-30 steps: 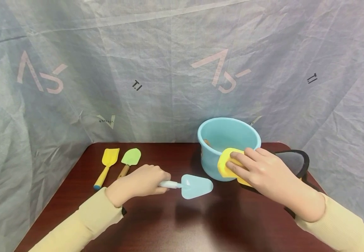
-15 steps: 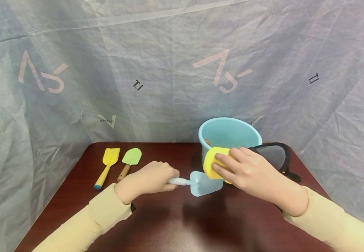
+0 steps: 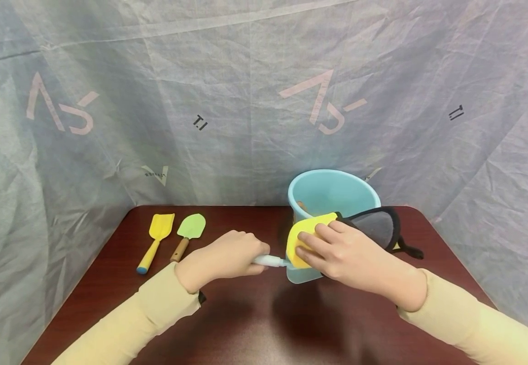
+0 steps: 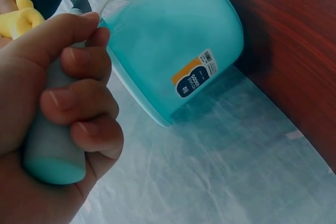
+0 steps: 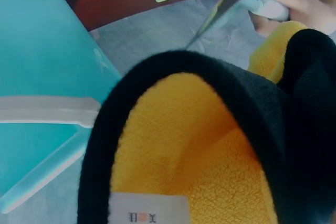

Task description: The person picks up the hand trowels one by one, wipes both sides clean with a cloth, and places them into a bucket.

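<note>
My left hand (image 3: 227, 258) grips the handle (image 4: 52, 145) of a light blue toy trowel (image 3: 304, 275) just above the table. My right hand (image 3: 339, 256) holds a yellow cleaning cloth (image 3: 302, 238) with a black rim and presses it onto the trowel's blade, hiding most of the blade. The right wrist view fills with the cloth's yellow fleece (image 5: 184, 145) and black edge, with the trowel blade (image 5: 231, 3) beyond it. Right behind both hands stands a light blue bucket (image 3: 332, 192).
A yellow toy shovel (image 3: 156, 237) and a green one (image 3: 189, 229) lie side by side at the back left of the dark red table (image 3: 245, 324). Grey wrinkled sheeting (image 3: 245, 101) hangs behind and around the table.
My right hand carried the cloth left from the bucket's front onto the trowel blade. My left hand moved the trowel right, toward the bucket.
</note>
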A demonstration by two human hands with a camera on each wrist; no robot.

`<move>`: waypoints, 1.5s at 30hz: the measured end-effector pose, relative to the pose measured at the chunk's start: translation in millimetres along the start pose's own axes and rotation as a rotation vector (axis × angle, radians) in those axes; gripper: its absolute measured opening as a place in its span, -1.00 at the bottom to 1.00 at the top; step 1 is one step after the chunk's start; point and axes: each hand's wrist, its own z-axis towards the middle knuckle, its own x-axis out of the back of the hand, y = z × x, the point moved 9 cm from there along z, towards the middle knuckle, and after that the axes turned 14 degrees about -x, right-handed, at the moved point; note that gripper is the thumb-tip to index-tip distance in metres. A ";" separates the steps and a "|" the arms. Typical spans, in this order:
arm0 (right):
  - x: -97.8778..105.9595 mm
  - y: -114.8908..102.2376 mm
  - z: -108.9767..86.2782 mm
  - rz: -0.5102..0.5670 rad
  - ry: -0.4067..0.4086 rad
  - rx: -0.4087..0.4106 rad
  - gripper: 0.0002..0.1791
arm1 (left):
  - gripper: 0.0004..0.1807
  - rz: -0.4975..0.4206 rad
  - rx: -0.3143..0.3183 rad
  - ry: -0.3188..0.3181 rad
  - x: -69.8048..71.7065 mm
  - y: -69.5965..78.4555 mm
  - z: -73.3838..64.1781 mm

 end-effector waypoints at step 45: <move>-24.7 -25.2 -23.4 0.018 -0.035 0.090 -0.51 | -0.86 0.056 -0.034 0.003 -2.4 11.3 1.5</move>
